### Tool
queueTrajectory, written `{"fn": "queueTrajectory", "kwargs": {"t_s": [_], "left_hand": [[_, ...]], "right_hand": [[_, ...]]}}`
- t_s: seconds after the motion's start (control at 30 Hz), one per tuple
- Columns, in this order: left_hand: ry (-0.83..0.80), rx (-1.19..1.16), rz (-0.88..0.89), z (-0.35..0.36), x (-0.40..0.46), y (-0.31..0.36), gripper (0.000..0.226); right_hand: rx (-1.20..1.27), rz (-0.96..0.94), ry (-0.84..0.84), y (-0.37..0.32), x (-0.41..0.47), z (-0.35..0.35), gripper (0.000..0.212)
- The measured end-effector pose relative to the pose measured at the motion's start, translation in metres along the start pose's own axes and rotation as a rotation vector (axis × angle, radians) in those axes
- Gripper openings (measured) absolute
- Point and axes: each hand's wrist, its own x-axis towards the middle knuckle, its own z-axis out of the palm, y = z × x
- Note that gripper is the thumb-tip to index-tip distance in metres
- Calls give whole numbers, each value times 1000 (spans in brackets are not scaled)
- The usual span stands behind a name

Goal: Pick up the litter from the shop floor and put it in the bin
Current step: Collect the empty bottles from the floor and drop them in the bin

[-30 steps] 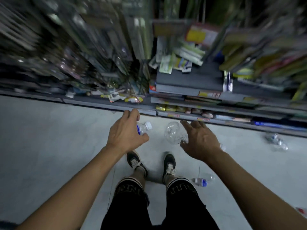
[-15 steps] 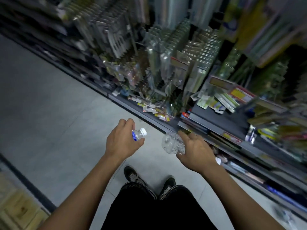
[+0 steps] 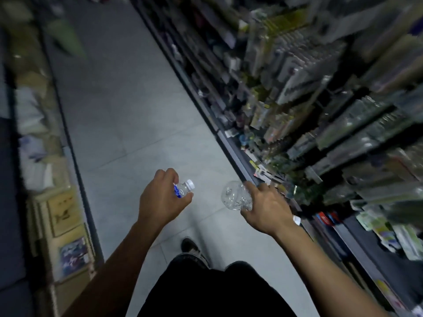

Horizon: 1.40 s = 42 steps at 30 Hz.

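Observation:
My left hand (image 3: 161, 201) grips a small clear plastic bottle (image 3: 183, 189) with a blue label and a white cap, its neck poking out past my thumb. My right hand (image 3: 266, 208) holds a crumpled clear plastic bottle (image 3: 234, 199), its rounded base pointing left; a white cap shows by my wrist. Both hands hang at waist height over the grey tiled floor (image 3: 128, 124). No bin is in view.
A long shop shelf (image 3: 320, 110) packed with hanging goods runs along the right of the aisle. Low shelves with boxes and packets (image 3: 59, 213) line the left. My shoe (image 3: 191, 247) and dark shorts show below. The picture is blurred by motion.
The view has swung left, from facing the shelf to looking down the aisle. Both hands keep their bottles. The litter that lay on the floor has gone out of view.

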Motion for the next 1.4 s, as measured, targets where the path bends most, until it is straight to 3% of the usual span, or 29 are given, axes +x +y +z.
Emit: {"fn": "queueTrajectory", "kwargs": {"t_s": [0.27, 0.57, 0.7, 1.17, 1.4], "left_hand": [[135, -118, -176, -57, 41, -107, 49], [262, -82, -346, -102, 99, -184, 55], [340, -38, -365, -111, 150, -205, 55], [383, -62, -462, -173, 373, -206, 58], [400, -94, -547, -196, 437, -253, 59]], "right_hand": [[-91, -215, -1, -128, 118, -22, 66], [-163, -429, -32, -233, 244, -55, 66], [-174, -492, -47, -264, 316, -72, 68], [-144, -579, -85, -304, 545, -170, 67], [-162, -614, -68, -373, 644, -202, 71]]}}
